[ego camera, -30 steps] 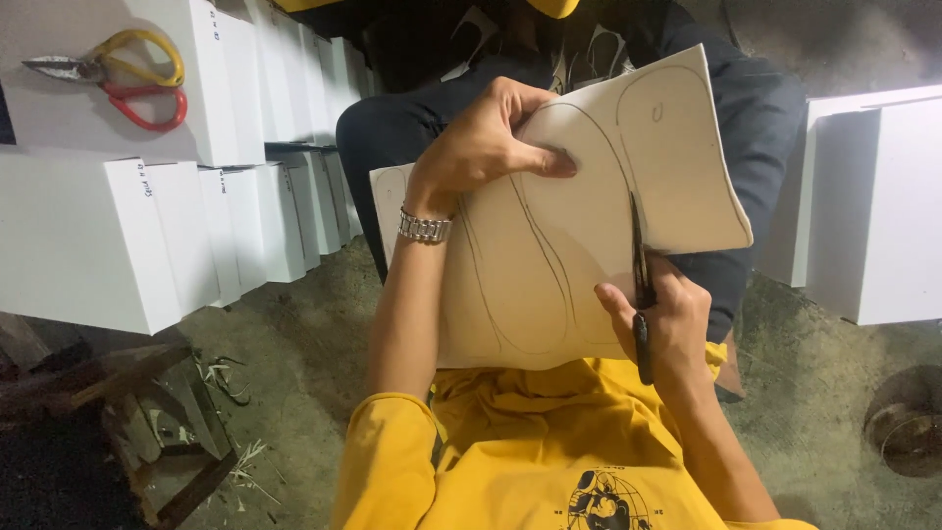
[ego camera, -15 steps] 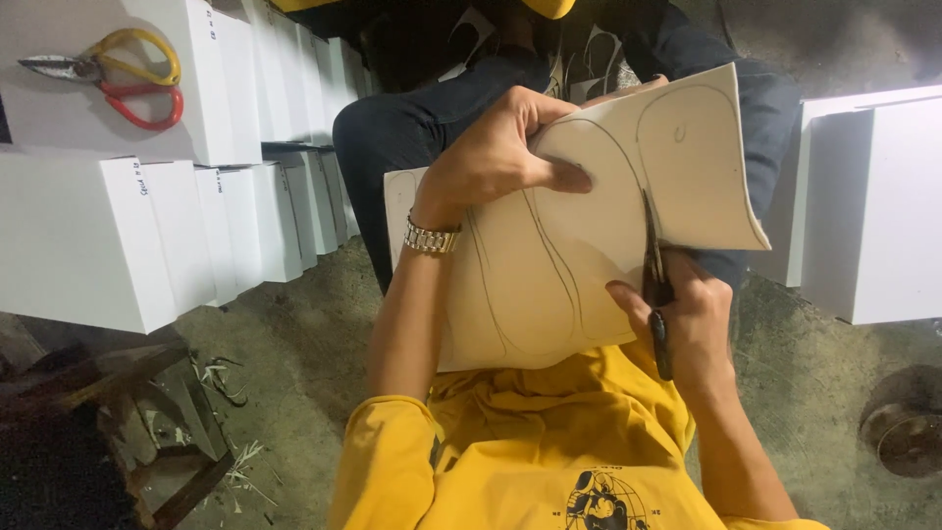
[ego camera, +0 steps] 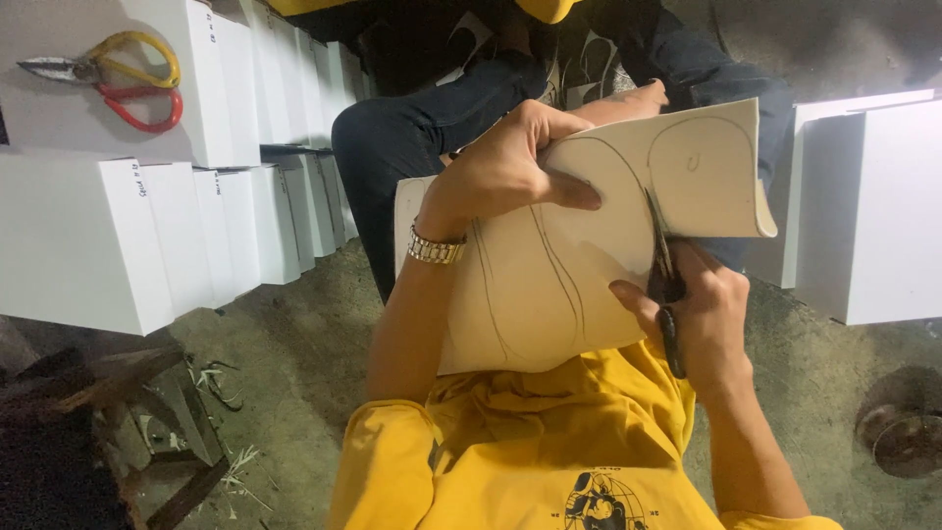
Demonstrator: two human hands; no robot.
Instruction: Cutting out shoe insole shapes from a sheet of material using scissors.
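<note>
The left hand (ego camera: 505,167) is pinching the top edge of a cream sheet (ego camera: 549,285) marked with curved pencil lines, fingers closed over it. The right hand (ego camera: 702,319) is gripping dark scissors (ego camera: 665,280), blades biting into the sheet's right side. Plain white boxes (ego camera: 147,236) are standing in rows to the left, one carrying yellow-and-red scissors (ego camera: 118,79); more white boxes (ego camera: 873,206) are sitting at right.
</note>
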